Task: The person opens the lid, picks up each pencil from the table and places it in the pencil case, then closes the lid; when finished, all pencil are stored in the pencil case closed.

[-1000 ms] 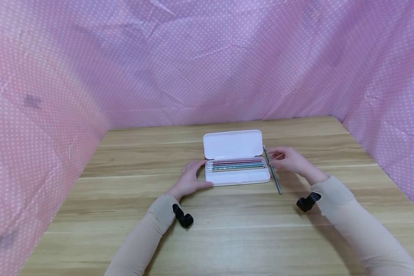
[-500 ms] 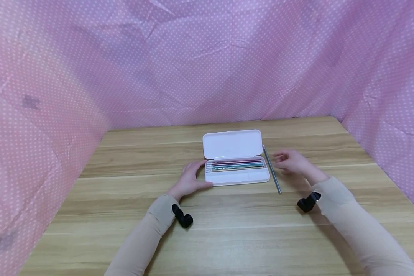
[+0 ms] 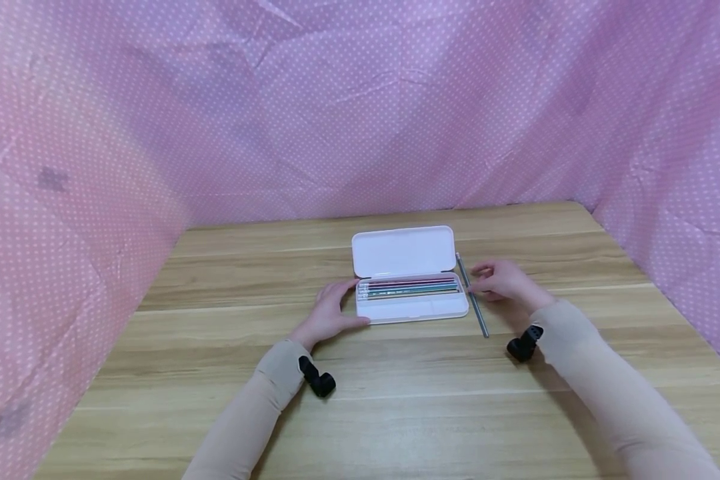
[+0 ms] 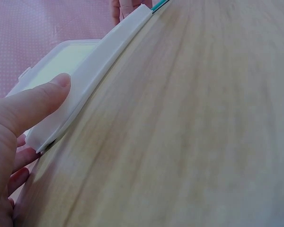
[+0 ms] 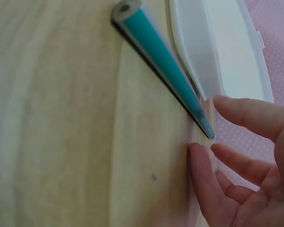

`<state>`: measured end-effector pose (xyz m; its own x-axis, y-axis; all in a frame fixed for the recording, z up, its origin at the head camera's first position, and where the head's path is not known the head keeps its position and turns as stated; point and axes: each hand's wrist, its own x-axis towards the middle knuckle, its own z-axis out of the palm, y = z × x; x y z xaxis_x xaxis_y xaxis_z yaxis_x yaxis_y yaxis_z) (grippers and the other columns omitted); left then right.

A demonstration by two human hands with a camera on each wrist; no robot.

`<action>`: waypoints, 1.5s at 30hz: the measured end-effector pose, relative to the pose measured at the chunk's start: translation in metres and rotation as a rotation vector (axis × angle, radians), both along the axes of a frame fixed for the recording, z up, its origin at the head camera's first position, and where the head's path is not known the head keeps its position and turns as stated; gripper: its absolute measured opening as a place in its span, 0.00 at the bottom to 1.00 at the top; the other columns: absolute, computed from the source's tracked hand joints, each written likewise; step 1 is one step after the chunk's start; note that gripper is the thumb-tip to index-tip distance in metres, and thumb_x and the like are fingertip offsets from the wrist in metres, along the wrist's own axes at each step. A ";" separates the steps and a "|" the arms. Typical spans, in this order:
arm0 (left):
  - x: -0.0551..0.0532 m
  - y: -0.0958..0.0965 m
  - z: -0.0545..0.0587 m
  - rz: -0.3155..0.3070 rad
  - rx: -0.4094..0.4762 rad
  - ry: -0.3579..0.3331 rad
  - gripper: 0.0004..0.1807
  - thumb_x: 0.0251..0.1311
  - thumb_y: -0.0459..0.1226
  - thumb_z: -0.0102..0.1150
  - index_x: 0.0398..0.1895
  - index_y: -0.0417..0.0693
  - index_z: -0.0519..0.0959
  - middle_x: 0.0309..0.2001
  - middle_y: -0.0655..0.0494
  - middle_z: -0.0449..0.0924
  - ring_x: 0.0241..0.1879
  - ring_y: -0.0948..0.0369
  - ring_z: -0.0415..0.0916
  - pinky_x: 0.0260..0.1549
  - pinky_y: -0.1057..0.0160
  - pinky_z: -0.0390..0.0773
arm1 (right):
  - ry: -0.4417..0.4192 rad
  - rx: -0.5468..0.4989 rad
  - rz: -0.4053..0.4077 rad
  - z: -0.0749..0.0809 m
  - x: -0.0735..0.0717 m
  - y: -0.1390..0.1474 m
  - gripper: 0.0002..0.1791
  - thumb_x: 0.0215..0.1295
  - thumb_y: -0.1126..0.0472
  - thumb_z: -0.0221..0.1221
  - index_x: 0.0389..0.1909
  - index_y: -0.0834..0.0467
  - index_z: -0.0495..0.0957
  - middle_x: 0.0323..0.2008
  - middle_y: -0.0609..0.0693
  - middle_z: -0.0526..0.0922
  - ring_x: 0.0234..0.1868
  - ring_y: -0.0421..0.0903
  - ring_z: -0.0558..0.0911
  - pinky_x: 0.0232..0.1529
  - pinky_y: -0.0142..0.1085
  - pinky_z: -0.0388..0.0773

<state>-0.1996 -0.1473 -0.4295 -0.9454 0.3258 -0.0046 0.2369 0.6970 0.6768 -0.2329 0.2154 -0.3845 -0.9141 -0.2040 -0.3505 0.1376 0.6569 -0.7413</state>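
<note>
In the head view a white pencil case [image 3: 412, 310] lies with its lid [image 3: 403, 251] swung back. Several pencils [image 3: 411, 288] in red, blue, green and gold lie side by side in its rear compartment. My left hand [image 3: 330, 315] holds the case's left end, thumb at the front corner and fingers behind. A single teal pencil [image 3: 480, 317], unsharpened at its near end, lies slantwise on the table beside the case's right end. Around its middle, my right hand [image 3: 504, 283] hovers at the right side, thumb and fingers parted in the right wrist view with nothing between them.
The wood-grain table [image 3: 396, 413] carries the case and the loose pencil. Pink dotted cloth [image 3: 360, 120] hangs behind and at both sides. Each wrist wears a black camera, the left one [image 3: 318, 380] and the right one [image 3: 524, 345].
My right hand drew back slightly to the right of the loose pencil, then came back toward it, its wrist shifting left. The left hand and case have stayed put.
</note>
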 end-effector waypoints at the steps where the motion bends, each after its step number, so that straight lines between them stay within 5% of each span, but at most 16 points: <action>1: 0.000 0.000 0.000 0.002 0.002 0.000 0.48 0.43 0.51 0.74 0.69 0.52 0.63 0.68 0.50 0.64 0.69 0.51 0.54 0.71 0.49 0.43 | 0.006 0.004 0.003 0.000 -0.001 -0.001 0.32 0.58 0.61 0.64 0.60 0.71 0.66 0.40 0.57 0.76 0.33 0.41 0.76 0.36 0.31 0.80; 11: 0.002 -0.002 -0.001 0.011 -0.001 -0.005 0.48 0.43 0.50 0.74 0.69 0.52 0.62 0.68 0.50 0.63 0.69 0.51 0.54 0.71 0.49 0.43 | 0.031 0.052 0.019 -0.006 -0.005 -0.012 0.27 0.55 0.67 0.63 0.55 0.72 0.68 0.32 0.54 0.73 0.29 0.43 0.76 0.32 0.33 0.81; 25: 0.002 -0.001 0.001 0.006 -0.012 -0.003 0.48 0.43 0.51 0.73 0.69 0.52 0.62 0.67 0.50 0.64 0.69 0.51 0.54 0.70 0.49 0.44 | 0.018 0.079 0.012 -0.006 -0.006 -0.007 0.24 0.55 0.67 0.61 0.53 0.71 0.70 0.36 0.58 0.73 0.26 0.42 0.77 0.29 0.33 0.81; 35: 0.002 0.000 -0.001 0.006 -0.006 0.004 0.47 0.43 0.51 0.73 0.69 0.51 0.63 0.67 0.51 0.65 0.69 0.51 0.54 0.70 0.49 0.44 | -0.052 -0.010 0.015 -0.006 -0.007 0.001 0.26 0.59 0.65 0.57 0.57 0.72 0.68 0.49 0.65 0.74 0.38 0.45 0.79 0.40 0.38 0.83; 45: 0.001 0.001 0.001 0.009 0.007 -0.006 0.47 0.43 0.50 0.74 0.68 0.51 0.63 0.68 0.50 0.64 0.69 0.51 0.53 0.70 0.50 0.44 | -0.061 -0.053 0.031 -0.001 -0.003 0.007 0.28 0.60 0.64 0.58 0.60 0.71 0.66 0.47 0.62 0.76 0.36 0.42 0.78 0.39 0.36 0.82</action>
